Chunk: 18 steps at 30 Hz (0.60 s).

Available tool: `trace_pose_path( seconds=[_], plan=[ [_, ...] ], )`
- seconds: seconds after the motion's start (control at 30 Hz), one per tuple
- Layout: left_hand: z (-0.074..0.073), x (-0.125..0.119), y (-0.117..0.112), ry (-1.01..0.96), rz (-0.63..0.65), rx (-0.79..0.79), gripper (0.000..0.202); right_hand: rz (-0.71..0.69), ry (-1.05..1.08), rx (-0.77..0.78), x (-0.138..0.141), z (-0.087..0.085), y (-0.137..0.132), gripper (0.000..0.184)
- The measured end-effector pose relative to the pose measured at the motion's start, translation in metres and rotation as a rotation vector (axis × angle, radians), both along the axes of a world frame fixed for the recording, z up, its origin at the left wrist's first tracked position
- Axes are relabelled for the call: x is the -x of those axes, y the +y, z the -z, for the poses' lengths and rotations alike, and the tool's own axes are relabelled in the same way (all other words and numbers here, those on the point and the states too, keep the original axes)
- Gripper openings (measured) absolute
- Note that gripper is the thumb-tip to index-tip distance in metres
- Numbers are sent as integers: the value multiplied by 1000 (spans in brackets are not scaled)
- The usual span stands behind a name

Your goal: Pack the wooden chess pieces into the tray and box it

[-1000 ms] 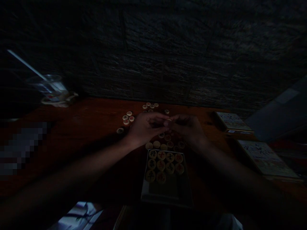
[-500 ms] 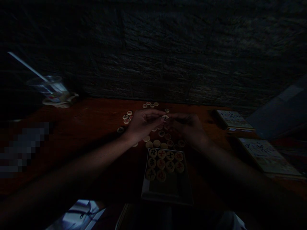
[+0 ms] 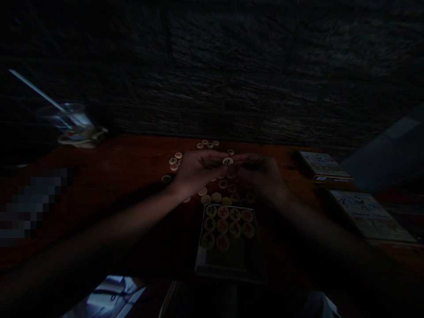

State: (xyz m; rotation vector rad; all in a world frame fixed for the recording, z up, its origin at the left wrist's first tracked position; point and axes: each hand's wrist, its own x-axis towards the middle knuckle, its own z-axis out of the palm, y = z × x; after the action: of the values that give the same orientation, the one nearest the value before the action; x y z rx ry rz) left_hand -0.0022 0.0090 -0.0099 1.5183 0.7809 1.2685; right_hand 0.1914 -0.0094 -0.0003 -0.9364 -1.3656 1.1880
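Note:
Both hands meet above the middle of a dark red-brown table (image 3: pixel 126 176). My left hand (image 3: pixel 195 170) pinches a round wooden game piece (image 3: pixel 227 161) with a dark character on its face. My right hand (image 3: pixel 261 174) is curled, its fingertips close to that piece; what it holds is hidden. Below the hands a shallow box (image 3: pixel 232 260) holds several round pieces in rows (image 3: pixel 228 225). More loose pieces (image 3: pixel 217 197) lie between the box and the hands.
Other loose pieces (image 3: pixel 175 161) are scattered toward the table's far edge by a dark stone wall. A clear cup with a straw (image 3: pixel 71 121) stands at the far left. Two printed boards (image 3: pixel 323 165) (image 3: pixel 367 214) lie at the right. Paper (image 3: pixel 106 293) sits at the near edge.
Both hands have shifted slightly away from me and a little up. The piece between the fingertips has turned so its marked face shows.

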Motion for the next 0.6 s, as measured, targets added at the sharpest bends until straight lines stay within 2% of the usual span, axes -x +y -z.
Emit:
trace_pose_path(
  seconds=[0.27, 0.47, 0.6],
  plan=[
    [-1, 1, 1, 27, 6, -8, 33, 34, -25, 3, 1, 0, 0, 36],
    [-6, -4, -7, 20, 28, -7, 31, 55, -107, -94, 1, -1, -2, 37],
    [-7, -5, -10, -9, 39, 23, 23, 56, -136, -97, 1, -1, -2, 34]
  ],
)
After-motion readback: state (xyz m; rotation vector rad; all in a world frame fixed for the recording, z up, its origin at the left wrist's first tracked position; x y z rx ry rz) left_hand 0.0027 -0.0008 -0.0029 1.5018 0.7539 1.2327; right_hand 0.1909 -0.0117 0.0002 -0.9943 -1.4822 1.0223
